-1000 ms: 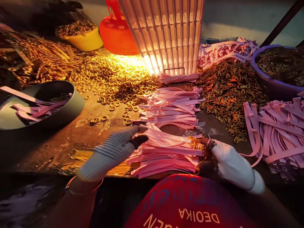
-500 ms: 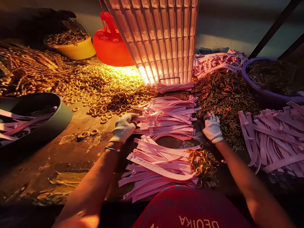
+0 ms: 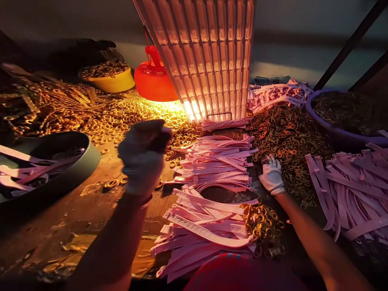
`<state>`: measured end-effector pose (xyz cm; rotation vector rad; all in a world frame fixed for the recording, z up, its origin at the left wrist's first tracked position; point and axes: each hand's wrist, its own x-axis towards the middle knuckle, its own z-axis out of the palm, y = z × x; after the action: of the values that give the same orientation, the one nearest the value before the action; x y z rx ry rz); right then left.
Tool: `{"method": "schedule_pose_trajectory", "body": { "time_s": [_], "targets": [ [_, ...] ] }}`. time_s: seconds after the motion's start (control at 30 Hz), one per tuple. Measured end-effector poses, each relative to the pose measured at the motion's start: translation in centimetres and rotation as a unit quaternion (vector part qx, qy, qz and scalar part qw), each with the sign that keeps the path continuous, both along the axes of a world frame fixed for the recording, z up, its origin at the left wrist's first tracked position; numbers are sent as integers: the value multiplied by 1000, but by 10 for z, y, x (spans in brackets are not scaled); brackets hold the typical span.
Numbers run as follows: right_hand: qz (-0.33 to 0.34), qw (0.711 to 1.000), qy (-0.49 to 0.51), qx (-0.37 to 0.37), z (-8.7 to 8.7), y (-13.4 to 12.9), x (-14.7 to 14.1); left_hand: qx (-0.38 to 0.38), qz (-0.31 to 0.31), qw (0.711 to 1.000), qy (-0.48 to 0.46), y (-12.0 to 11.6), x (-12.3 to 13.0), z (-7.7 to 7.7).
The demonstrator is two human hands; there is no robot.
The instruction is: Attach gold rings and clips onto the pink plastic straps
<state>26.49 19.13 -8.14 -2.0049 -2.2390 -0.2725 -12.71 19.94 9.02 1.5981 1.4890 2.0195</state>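
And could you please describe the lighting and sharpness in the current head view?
In the head view, glare washes out gold-coloured rings under the round red lampshade and the foot of the pale ribbed panel; in the head view, the white-gloved left grip is shadowed and blurred, while the round purple tub lies in dimness.

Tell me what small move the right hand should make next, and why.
I'd probably have the right hand pick up a metal fitting from the dark heap: its fingers are right at that heap's edge, while the left hand is off to the left of the pink straps.
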Motion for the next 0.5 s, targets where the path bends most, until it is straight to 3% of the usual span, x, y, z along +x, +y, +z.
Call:
{"method": "schedule_pose_trajectory", "body": {
  "time_s": [0.07,0.17,0.23,0.27,0.3,0.33,0.5],
  "targets": [
    [2,1000,2,12,-2,-1,1,6,-140,979,149,2,46,-26],
    [16,999,8,52,-7,-2,4,7,-246,929,277,11,93,-71],
    [32,996,11,82,-13,-2,8,-32,-323,824,463,19,103,-95],
    [38,995,19,95,-15,-1,10,-59,-341,784,515,23,102,-103],
    [43,993,31,106,-17,0,11,-85,-346,762,540,28,97,-109],
    [46,991,43,118,-19,1,12,-108,-334,763,542,34,88,-112],
    [54,986,84,130,-21,1,10,-182,-154,861,450,86,14,-103]
  ]
}}
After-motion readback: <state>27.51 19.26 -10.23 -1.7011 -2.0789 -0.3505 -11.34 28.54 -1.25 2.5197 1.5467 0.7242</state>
